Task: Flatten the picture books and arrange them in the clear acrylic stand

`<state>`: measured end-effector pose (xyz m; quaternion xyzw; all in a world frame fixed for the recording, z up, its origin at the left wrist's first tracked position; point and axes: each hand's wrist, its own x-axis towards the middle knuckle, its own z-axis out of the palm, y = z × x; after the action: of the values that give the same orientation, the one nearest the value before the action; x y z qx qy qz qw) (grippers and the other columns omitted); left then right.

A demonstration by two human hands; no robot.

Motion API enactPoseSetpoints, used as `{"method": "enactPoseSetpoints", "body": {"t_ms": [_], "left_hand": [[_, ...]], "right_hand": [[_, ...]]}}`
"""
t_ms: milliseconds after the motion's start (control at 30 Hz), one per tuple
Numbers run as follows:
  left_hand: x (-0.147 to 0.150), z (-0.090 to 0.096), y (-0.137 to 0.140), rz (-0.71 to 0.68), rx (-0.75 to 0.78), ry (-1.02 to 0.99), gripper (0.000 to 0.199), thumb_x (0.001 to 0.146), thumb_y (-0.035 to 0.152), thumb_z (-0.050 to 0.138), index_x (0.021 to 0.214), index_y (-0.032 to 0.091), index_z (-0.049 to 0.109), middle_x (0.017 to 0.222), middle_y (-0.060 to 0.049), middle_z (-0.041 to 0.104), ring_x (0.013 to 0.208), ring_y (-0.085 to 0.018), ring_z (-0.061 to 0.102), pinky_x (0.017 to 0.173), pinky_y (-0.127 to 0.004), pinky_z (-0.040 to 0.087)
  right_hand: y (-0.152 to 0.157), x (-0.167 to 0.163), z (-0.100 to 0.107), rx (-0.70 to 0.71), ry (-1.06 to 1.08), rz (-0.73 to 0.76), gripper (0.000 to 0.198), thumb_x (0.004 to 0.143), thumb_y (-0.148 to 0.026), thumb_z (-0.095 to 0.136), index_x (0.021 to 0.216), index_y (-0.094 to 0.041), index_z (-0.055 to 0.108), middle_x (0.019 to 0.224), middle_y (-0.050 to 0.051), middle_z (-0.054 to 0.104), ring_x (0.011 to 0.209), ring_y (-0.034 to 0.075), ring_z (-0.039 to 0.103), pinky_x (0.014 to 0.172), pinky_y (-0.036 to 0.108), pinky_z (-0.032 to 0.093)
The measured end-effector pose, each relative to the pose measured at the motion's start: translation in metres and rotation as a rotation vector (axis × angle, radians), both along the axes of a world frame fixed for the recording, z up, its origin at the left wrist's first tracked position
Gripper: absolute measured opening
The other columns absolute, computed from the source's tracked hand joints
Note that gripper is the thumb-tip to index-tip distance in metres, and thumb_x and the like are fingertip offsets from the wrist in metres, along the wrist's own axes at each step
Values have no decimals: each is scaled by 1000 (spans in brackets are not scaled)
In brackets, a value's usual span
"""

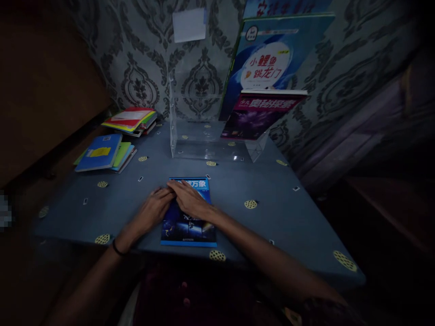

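A blue book with a space picture and white characters on its cover lies closed on the table near the front edge. My right hand rests flat across the upper part of the cover, its fingers stretched towards the top left corner. Beside the book's left edge is my left hand, a dark band on its wrist. Its fingers reach the edge and meet the right fingertips, loosely extended and slightly blurred. Part of the title is hidden under the right hand.
Behind the book stands a clear acrylic rack. Leaning in its right side are a purple book and a taller blue book. Two book stacks, one topped by a blue book, the other by a red one, sit at left.
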<state>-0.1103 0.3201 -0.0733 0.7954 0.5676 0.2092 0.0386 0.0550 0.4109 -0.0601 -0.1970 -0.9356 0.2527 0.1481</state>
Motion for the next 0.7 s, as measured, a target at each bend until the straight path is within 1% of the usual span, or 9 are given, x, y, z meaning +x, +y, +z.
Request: {"method": "enactPoseSetpoints", "body": {"t_ms": [100, 233, 367, 433, 500, 567, 633, 700], "left_hand": [[-3, -5, 1, 3, 17, 9, 40, 99, 13, 43, 134, 23, 61, 144, -10, 61, 136, -24, 55, 112, -51, 44], [-7, -9, 1, 1, 14, 15, 39, 101, 16, 41, 134, 24, 61, 143, -10, 61, 136, -24, 55, 110, -52, 45], [-5, -5, 2, -2, 50, 46, 37, 101, 17, 41, 130, 23, 63, 141, -10, 63, 132, -25, 58, 108, -51, 46], [0, 2, 6, 9, 55, 88, 34, 102, 19, 42, 127, 22, 64, 135, -12, 66, 124, -26, 62, 105, -52, 47], [10, 9, 15, 11, 40, 151, 32, 103, 23, 44, 129, 21, 63, 132, -12, 66, 119, -27, 63, 106, -53, 46], [22, 16, 28, -23, 18, 206, 34, 103, 27, 47, 134, 20, 60, 134, -13, 64, 123, -28, 60, 108, -53, 44], [36, 19, 43, -66, -2, 227, 38, 102, 28, 49, 138, 18, 56, 140, -16, 59, 128, -30, 56, 108, -54, 43], [48, 21, 53, -102, -24, 237, 40, 102, 28, 49, 141, 19, 54, 145, -16, 55, 130, -31, 54, 109, -55, 42]], "right_hand": [[11, 15, -8, 14, 2, -68, 59, 89, -3, 45, 147, -12, 48, 151, 17, 52, 145, 24, 44, 124, 52, 28], [29, 54, -17, 20, 65, -178, 54, 91, -6, 46, 143, -20, 54, 147, 13, 57, 140, 25, 51, 122, 60, 26], [47, 84, -21, -11, 126, -262, 48, 93, -13, 48, 138, -25, 59, 142, 9, 63, 134, 26, 57, 120, 64, 27], [54, 89, -23, -42, 155, -276, 47, 92, -14, 48, 135, -26, 62, 136, 6, 68, 128, 25, 62, 119, 63, 29], [60, 90, -24, -77, 183, -282, 46, 92, -13, 47, 132, -26, 64, 129, 5, 72, 120, 24, 67, 119, 61, 31], [63, 90, -26, -103, 213, -277, 45, 93, -14, 46, 130, -26, 66, 126, 4, 73, 117, 23, 68, 119, 59, 32], [65, 90, -28, -121, 240, -257, 44, 93, -14, 45, 130, -26, 67, 128, 4, 73, 119, 23, 66, 120, 57, 31], [66, 91, -30, -133, 252, -241, 45, 94, -14, 44, 131, -26, 66, 130, 3, 71, 121, 22, 65, 121, 57, 29]]}}
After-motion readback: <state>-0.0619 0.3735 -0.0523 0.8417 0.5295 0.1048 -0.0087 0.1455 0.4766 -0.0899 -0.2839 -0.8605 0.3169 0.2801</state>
